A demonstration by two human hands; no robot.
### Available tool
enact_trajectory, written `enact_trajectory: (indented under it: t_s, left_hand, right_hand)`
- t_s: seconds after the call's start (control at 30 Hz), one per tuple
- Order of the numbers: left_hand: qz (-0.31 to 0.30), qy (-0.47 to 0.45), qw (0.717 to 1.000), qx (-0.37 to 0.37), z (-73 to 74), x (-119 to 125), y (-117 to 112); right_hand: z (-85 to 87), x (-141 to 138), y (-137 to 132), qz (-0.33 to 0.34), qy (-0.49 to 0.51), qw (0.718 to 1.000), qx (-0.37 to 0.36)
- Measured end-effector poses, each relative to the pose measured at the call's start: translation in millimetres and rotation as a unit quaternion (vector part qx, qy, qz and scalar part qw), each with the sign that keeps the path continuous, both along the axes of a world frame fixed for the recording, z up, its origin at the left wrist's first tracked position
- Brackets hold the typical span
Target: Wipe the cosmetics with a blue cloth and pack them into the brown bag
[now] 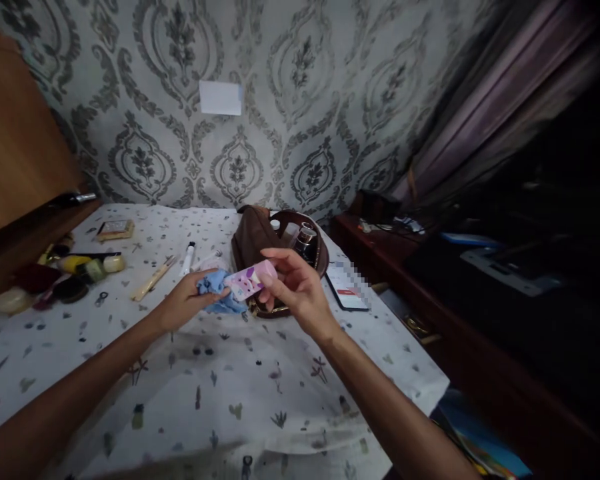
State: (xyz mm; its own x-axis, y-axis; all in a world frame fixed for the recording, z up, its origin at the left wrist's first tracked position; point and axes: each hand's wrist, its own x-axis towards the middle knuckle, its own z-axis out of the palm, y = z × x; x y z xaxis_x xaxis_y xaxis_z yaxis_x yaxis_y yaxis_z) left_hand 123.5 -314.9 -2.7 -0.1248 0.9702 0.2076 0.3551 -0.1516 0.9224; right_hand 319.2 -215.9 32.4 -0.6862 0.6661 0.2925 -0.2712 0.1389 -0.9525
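Observation:
My left hand [187, 298] is closed around a crumpled blue cloth [225, 301], which it presses against one end of a small pink bottle [247, 281]. The bottle has purple and white pictures on it and lies tilted between both hands. At its right end, my right hand [295, 287] grips it between thumb and fingers. Just behind the hands stands a brown zip bag [255, 233], unzipped. Inside it a dark jar with a shiny lid [307, 235] and a white cap [275, 225] show.
A white tube [188, 257], a cream-coloured brush or stick [153, 279] and a small box [115, 230] lie left on the patterned tablecloth [215, 407]. Several cosmetics, including a green jar [94, 270], cluster at far left. A phone [347, 287] lies right of the bag. An open drawer [410, 320] is beyond.

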Motion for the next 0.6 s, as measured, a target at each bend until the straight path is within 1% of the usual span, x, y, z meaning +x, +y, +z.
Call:
enact_trajectory:
  t_s: [0.07, 0.1, 0.13, 0.23, 0.3, 0.37, 0.43, 0.53, 0.6]
  left_hand:
    - [-0.014, -0.021, 1.0, -0.002, 7.5, 8.3, 9.0]
    - [-0.013, -0.02, 1.0, 0.004, 10.7, 11.6, 14.0]
    - [-0.004, -0.009, 1.0, 0.019, 13.7, 14.4, 19.1]
    - [0.048, 0.079, 0.991, 0.098, 22.5, 21.6, 34.9]
    - [0.058, 0.171, 0.971, 0.157, 28.4, 27.4, 44.5]
    - [0.04, 0.28, 0.935, 0.215, 32.4, 34.9, 52.3]
    - [0.011, 0.38, 0.889, 0.256, 32.3, 43.2, 57.8]
    - [-0.028, 0.487, 0.833, 0.263, 24.5, 53.2, 60.7]
    - [-0.035, 0.526, 0.807, 0.268, 17.5, 56.5, 59.3]
  right_hand:
    - [16.3, 14.4, 8.6, -0.011, 0.002, 0.999, 0.039]
    - [24.7, 21.9, 13.7, -0.034, 0.003, 0.998, 0.06]
    - [32.9, 29.5, 19.2, -0.074, 0.018, 0.994, 0.08]
    - [52.8, 50.7, 36.8, -0.186, 0.077, 0.972, 0.123]
    - [59.3, 61.8, 47.2, -0.235, 0.098, 0.956, 0.147]
    - [59.2, 68.9, 55.4, -0.261, 0.091, 0.946, 0.17]
    - [53.6, 71.6, 61.8, -0.268, 0.059, 0.944, 0.185]
    - [40.3, 70.1, 71.5, -0.25, 0.002, 0.947, 0.2]
    - [31.6, 68.1, 79.3, -0.231, -0.04, 0.946, 0.225]
